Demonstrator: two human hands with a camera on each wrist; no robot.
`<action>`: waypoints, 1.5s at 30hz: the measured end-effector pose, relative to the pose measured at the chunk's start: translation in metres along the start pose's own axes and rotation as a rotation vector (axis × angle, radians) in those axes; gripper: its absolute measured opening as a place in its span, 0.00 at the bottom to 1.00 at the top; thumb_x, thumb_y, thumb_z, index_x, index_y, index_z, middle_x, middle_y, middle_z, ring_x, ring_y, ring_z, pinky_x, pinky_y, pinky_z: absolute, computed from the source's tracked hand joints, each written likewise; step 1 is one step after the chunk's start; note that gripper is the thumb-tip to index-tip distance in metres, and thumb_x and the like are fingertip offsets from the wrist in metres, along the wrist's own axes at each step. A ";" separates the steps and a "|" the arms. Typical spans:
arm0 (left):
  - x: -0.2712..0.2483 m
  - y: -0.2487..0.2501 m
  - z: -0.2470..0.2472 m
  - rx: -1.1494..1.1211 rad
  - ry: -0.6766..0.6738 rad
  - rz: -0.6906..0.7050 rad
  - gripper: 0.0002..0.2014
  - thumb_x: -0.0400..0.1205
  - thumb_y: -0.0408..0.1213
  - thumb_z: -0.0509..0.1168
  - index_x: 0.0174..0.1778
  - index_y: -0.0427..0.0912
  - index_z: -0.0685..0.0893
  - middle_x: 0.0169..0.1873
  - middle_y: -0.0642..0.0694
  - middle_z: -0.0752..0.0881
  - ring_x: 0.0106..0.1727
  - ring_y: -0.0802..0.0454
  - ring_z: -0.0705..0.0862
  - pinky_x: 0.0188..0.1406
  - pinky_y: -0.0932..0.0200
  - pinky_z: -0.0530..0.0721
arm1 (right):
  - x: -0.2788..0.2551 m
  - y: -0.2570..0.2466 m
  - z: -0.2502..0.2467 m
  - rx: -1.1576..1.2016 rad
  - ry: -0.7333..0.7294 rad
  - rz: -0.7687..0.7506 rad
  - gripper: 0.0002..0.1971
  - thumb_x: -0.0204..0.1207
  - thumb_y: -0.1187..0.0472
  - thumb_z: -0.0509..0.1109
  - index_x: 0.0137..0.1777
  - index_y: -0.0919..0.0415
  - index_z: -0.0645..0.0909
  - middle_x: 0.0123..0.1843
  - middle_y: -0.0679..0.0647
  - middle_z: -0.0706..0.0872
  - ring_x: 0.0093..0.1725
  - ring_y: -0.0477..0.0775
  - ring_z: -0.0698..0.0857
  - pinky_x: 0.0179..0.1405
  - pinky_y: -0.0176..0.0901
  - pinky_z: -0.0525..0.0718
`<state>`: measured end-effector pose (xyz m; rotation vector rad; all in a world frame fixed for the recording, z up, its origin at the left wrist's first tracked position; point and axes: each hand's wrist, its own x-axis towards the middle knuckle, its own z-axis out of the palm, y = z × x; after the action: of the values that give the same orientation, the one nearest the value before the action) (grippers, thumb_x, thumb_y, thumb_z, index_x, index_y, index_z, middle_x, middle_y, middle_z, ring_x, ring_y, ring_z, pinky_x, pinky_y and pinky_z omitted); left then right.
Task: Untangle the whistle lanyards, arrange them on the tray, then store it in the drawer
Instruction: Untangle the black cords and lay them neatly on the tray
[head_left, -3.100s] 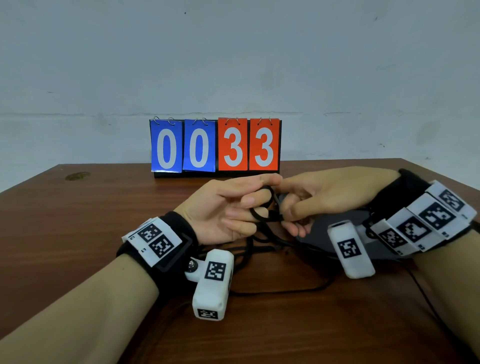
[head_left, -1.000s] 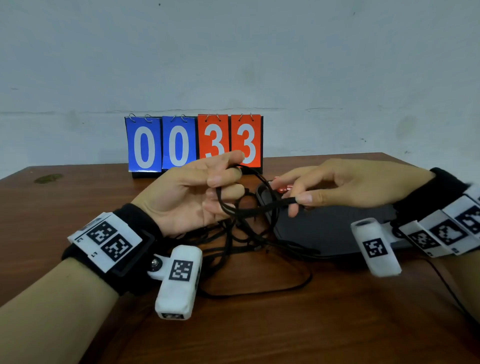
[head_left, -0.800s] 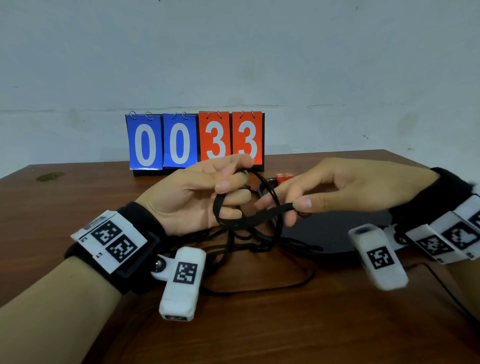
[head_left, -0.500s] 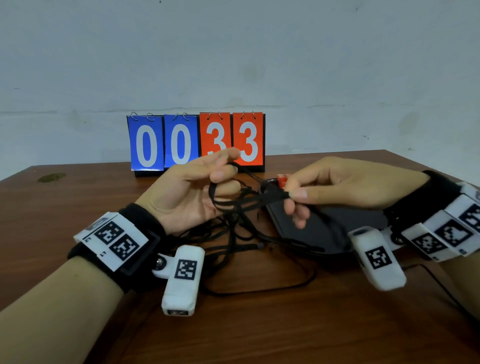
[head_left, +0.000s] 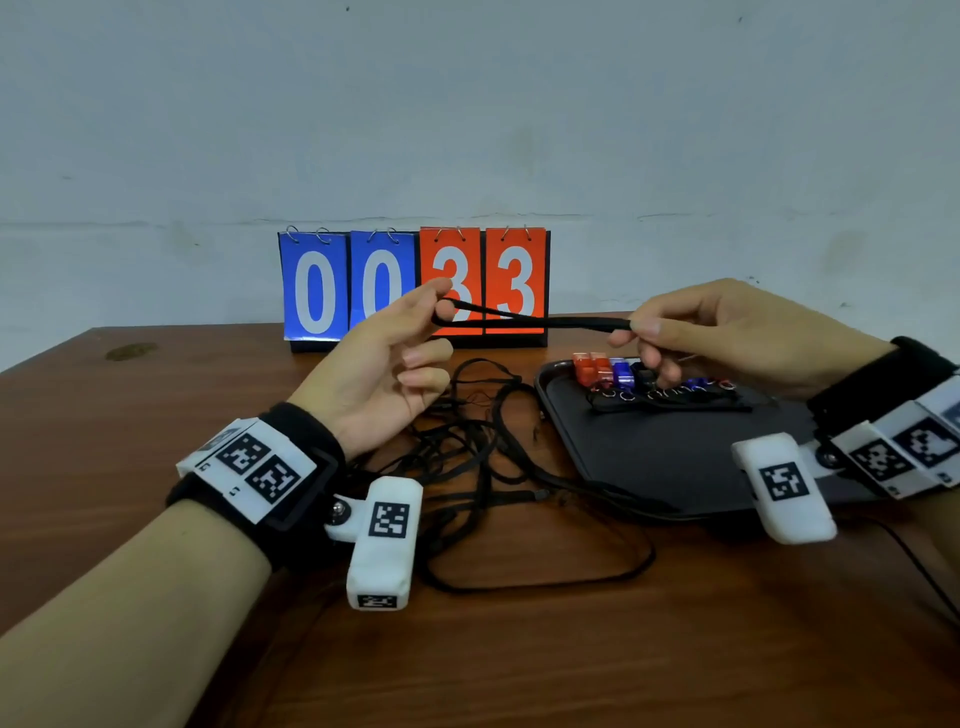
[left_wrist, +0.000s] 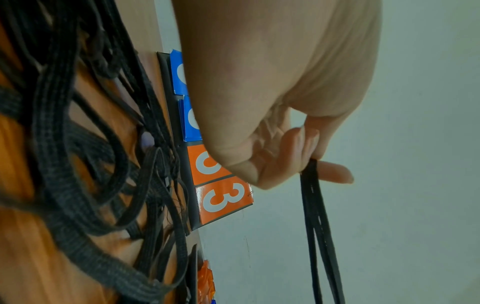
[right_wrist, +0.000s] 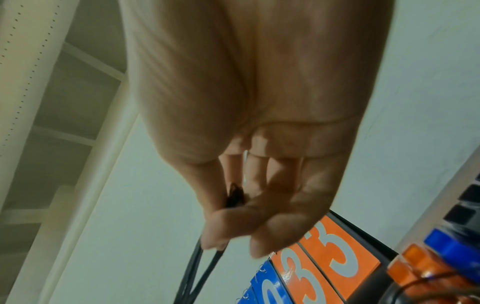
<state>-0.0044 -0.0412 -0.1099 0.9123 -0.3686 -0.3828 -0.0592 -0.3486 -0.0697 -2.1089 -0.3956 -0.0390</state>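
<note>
Hands have drawn apart since half a second ago. Left hand pinches one end of a black lanyard loop, now pulled taut and level, running left to right to the right hand, pinching its other end above the tray holding whistles.

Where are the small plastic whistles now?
In the head view, the small plastic whistles lie in a row at the dark tray's far edge, below the right hand.
</note>
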 end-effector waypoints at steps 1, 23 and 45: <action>0.001 -0.001 -0.001 0.027 0.012 0.006 0.10 0.89 0.39 0.61 0.65 0.45 0.82 0.41 0.55 0.84 0.25 0.61 0.66 0.19 0.71 0.65 | 0.000 0.001 -0.001 -0.010 0.035 -0.007 0.17 0.85 0.59 0.65 0.51 0.77 0.83 0.39 0.45 0.90 0.35 0.52 0.80 0.51 0.50 0.84; 0.005 -0.007 0.006 0.278 0.119 -0.200 0.18 0.82 0.39 0.70 0.68 0.42 0.89 0.62 0.54 0.89 0.28 0.60 0.72 0.19 0.74 0.67 | 0.004 0.013 -0.024 -0.080 0.104 0.175 0.08 0.85 0.64 0.67 0.55 0.64 0.87 0.43 0.57 0.93 0.35 0.45 0.88 0.36 0.32 0.88; -0.001 -0.012 0.018 0.446 0.027 -0.441 0.27 0.79 0.43 0.69 0.76 0.41 0.80 0.65 0.40 0.90 0.37 0.55 0.88 0.23 0.68 0.80 | -0.001 0.048 -0.068 -0.604 0.028 0.700 0.18 0.78 0.46 0.75 0.37 0.60 0.92 0.28 0.54 0.87 0.20 0.46 0.76 0.20 0.34 0.69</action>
<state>-0.0160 -0.0598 -0.1099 1.4405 -0.2270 -0.7084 -0.0372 -0.4291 -0.0716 -2.7258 0.4443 0.2486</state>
